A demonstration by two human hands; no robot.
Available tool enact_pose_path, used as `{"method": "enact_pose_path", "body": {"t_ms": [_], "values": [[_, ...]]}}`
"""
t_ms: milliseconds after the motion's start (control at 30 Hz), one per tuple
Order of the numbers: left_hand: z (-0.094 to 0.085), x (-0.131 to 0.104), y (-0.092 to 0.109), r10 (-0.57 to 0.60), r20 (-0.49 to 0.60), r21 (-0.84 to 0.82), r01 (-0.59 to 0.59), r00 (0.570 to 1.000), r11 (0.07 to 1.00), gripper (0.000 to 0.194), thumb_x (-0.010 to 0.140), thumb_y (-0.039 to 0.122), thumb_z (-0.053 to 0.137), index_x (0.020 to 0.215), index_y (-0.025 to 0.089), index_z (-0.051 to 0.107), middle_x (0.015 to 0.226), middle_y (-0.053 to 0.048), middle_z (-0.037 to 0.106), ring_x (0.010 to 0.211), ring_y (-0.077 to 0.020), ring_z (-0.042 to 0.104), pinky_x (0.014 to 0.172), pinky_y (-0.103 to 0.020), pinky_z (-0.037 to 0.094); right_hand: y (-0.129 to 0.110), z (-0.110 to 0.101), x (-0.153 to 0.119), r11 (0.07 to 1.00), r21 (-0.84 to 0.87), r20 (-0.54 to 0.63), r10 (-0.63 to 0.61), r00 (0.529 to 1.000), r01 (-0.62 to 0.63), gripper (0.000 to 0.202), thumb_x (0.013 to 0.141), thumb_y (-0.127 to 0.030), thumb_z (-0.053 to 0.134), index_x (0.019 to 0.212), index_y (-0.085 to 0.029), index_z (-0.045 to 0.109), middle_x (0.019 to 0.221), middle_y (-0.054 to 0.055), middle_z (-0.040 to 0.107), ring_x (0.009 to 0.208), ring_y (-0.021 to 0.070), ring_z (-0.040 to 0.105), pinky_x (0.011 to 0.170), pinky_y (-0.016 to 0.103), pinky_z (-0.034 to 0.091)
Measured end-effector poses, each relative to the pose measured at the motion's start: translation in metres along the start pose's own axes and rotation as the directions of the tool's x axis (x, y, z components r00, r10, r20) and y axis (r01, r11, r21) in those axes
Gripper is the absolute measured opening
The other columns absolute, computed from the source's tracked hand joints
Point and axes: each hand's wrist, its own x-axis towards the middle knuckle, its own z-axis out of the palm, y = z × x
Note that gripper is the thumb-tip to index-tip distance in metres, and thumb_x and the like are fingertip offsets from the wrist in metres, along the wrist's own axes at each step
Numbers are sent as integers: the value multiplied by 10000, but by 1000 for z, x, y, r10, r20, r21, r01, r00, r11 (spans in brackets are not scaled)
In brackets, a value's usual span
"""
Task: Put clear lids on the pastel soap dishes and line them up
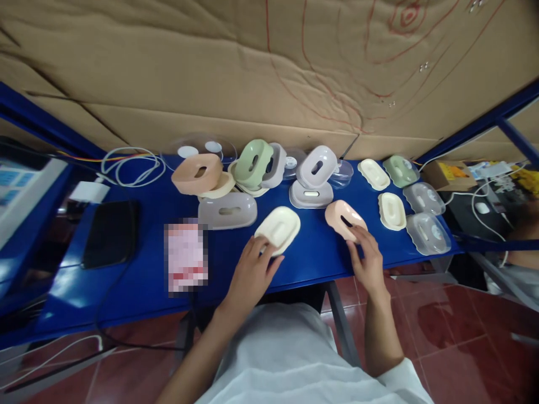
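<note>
My left hand (252, 272) grips the near left edge of a cream oval soap dish (284, 221), which faces up with a raised oval in its middle. To the right, my right hand (368, 258) has its fingers closed on the near edge of a peach soap dish (337, 217) with a long slot. Between and behind them, a pale grey slotted soap dish (316, 166) leans on another grey dish (301, 196). A mauve-grey slotted dish (210, 216) lies left of the cream one.
At the back left are a tan dish (189, 174) and a green dish (248, 165). Cream dishes (392, 216) and clear lids (427, 233) lie at the right. A pixelated pink item (185, 255), a black tablet-like slab (110, 233) and a white cable (126, 182) occupy the left.
</note>
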Motion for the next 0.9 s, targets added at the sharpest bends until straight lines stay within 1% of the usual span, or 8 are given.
{"method": "enact_pose_path", "body": {"t_ms": [67, 133, 267, 367, 533, 700, 767, 900], "values": [[-8, -21, -5, 56, 6, -36, -56, 998, 998, 117, 1081, 294, 599, 1104, 214, 681, 1319, -121, 672, 1321, -284, 671, 1245, -554, 492, -17, -1, -5, 995, 73, 90, -76, 993, 69, 395, 1101, -263, 543, 1487, -291, 621, 1469, 103, 686, 1458, 307, 581, 1208, 556, 460], [-14, -40, -8, 90, -1, -15, -90, 996, 996, 149, 1064, 249, 622, 1201, 236, 678, 1533, -140, 572, 1476, -320, 571, 1244, -556, 500, -37, 5, -3, 978, 116, 223, -195, 955, 172, 406, 1100, -224, 538, 1492, -296, 616, 1465, 83, 698, 1483, 284, 566, 1252, 551, 412], [-20, -56, -14, 13, -107, 51, -7, 994, 999, 510, 1047, 275, 666, 1537, 302, 527, 1685, -177, 414, 1519, -368, 531, 1166, -554, 572, -71, 31, 14, 909, 193, 399, -418, 816, 371, 480, 1104, -137, 459, 1550, -269, 578, 1528, 70, 670, 1545, 232, 502, 1309, 515, 349], [-24, -53, -16, -15, -110, 72, 23, 994, 997, 598, 1065, 250, 629, 1628, 306, 434, 1705, -180, 404, 1517, -363, 533, 1167, -558, 570, -83, 50, 26, 861, 217, 407, -508, 759, 460, 531, 1074, -67, 439, 1555, -242, 578, 1565, 62, 642, 1565, 208, 472, 1314, 472, 360], [-29, -50, -18, 15, -88, 131, -3, 996, 991, 500, 1063, 185, 598, 1555, 253, 542, 1673, -128, 511, 1525, -329, 525, 1216, -516, 536, -90, 69, 23, 797, 155, 420, -588, 691, 584, 561, 1030, -30, 493, 1563, -186, 571, 1571, 81, 637, 1551, 236, 484, 1303, 471, 382], [-29, -56, -18, 34, -52, 120, -27, 998, 992, 570, 1044, 338, 672, 1583, 231, 522, 1707, -121, 480, 1568, -366, 470, 1225, -549, 524, -88, 69, 23, 762, 159, 418, -628, 657, 627, 495, 1069, -130, 535, 1548, -242, 588, 1543, 78, 663, 1519, 237, 531, 1260, 474, 428], [-27, -58, -16, 29, -47, 84, -25, 998, 996, 575, 1051, 367, 667, 1587, 235, 508, 1703, -115, 485, 1577, -356, 461, 1222, -537, 531, -72, 63, 44, 777, 175, 341, -624, 703, 605, 413, 1101, -223, 528, 1500, -274, 623, 1492, 69, 701, 1467, 235, 584, 1241, 476, 445], [-22, -59, -11, 13, -69, 17, -12, 997, 1000, 466, 1072, 340, 635, 1520, 245, 555, 1672, -99, 526, 1571, -319, 474, 1212, -503, 549, -13, 51, 115, 951, -38, 80, -302, 950, 306, 460, 1124, -271, 372, 1532, -239, 581, 1527, 126, 657, 1472, 284, 566, 1224, 531, 445]]}}
